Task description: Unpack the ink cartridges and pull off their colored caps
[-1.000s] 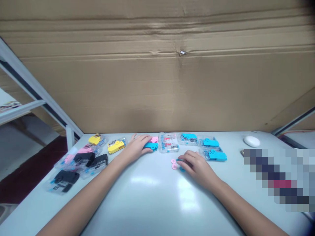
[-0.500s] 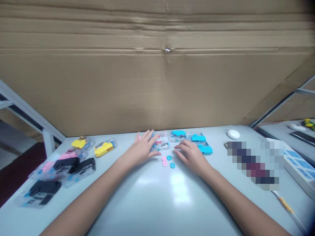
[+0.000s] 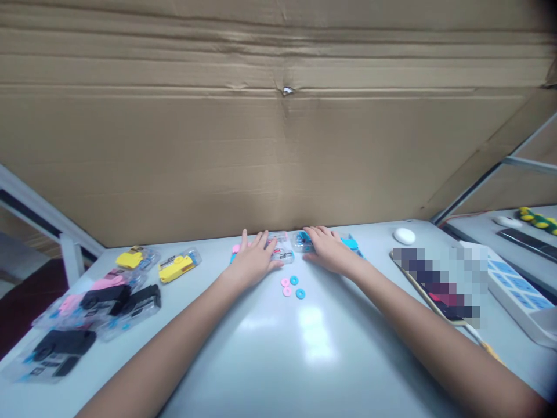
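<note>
My left hand (image 3: 252,262) lies with spread fingers over clear packs with pink and red parts (image 3: 282,254) near the table's back edge. Beside it, my right hand (image 3: 327,248) rests flat on clear packs holding bright blue pieces (image 3: 350,244), covering part of them. Neither hand is wrapped round anything. Between and just in front of the hands lie two pink rings (image 3: 286,291) and two blue rings (image 3: 300,294) on the table.
Packs with yellow pieces (image 3: 177,267), pink pieces and black pieces (image 3: 65,345) lie at the left. On the right are a white rounded object (image 3: 404,235), a blurred-out phone-like device with a cable, and a white power strip (image 3: 513,290). Cardboard (image 3: 278,162) stands behind.
My right hand has moved up and slightly left onto the blue packs. My left hand stays on its packs. The whole view has shifted slightly.
</note>
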{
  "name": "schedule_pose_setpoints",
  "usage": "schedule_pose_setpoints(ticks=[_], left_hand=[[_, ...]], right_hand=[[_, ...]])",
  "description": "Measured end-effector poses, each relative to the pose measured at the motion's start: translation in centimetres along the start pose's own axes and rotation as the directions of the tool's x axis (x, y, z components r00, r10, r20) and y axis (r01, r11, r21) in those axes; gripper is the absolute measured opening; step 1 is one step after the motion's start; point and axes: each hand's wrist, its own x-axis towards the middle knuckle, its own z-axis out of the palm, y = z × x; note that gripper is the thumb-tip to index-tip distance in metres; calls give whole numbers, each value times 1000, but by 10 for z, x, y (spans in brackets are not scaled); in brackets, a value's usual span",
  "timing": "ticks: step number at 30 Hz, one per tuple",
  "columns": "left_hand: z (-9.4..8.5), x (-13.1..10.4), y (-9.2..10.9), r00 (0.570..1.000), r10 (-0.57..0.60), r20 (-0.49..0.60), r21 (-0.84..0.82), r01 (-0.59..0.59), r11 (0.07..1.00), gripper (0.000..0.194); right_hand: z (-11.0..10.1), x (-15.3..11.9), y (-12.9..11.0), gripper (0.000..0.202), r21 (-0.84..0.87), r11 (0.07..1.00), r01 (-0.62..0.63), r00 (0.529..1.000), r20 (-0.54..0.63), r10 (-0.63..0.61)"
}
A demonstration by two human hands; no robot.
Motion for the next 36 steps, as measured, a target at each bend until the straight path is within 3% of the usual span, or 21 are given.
schedule_pose_setpoints(ticks=[9,14,17,19,20,22,24,28,32,36], left_hand=[[-8,2,5,998,30,-51,41,-28,999,71],[-11,0,6,986,48,-159,11,-47,999,68],[-16,-10,18,958,65,-280,-179,-118,977,56],[-20,-21,32,958,-4,-288,-453,-132,882,46],[-21,-28,41,958,-92,-271,-610,-97,786,44],[-24,-42,58,966,-210,-147,-871,-26,491,43],[-25,-56,72,977,-208,-35,-964,22,266,35],[-24,-81,81,973,-229,15,-993,42,114,26],[-15,-101,72,963,-261,62,-997,73,31,27],[1,-112,65,945,-303,126,-982,74,-176,28]], right_hand=[[0,12,10,47,32,999,42,999,-36,-41],[-15,-7,-1,48,84,994,72,978,-204,-54],[-24,-27,-15,52,128,989,79,953,-302,-37],[-27,-41,-27,54,179,981,79,945,-328,-16],[-29,-47,-34,54,219,972,90,943,-334,-12],[-30,-58,-49,51,305,946,113,938,-348,0],[-30,-67,-64,47,373,921,110,928,-371,39],[-31,-82,-87,47,521,849,84,949,-302,91],[-37,-91,-99,50,733,677,-66,995,-6,103],[-40,-89,-108,30,859,480,-179,980,199,10]])
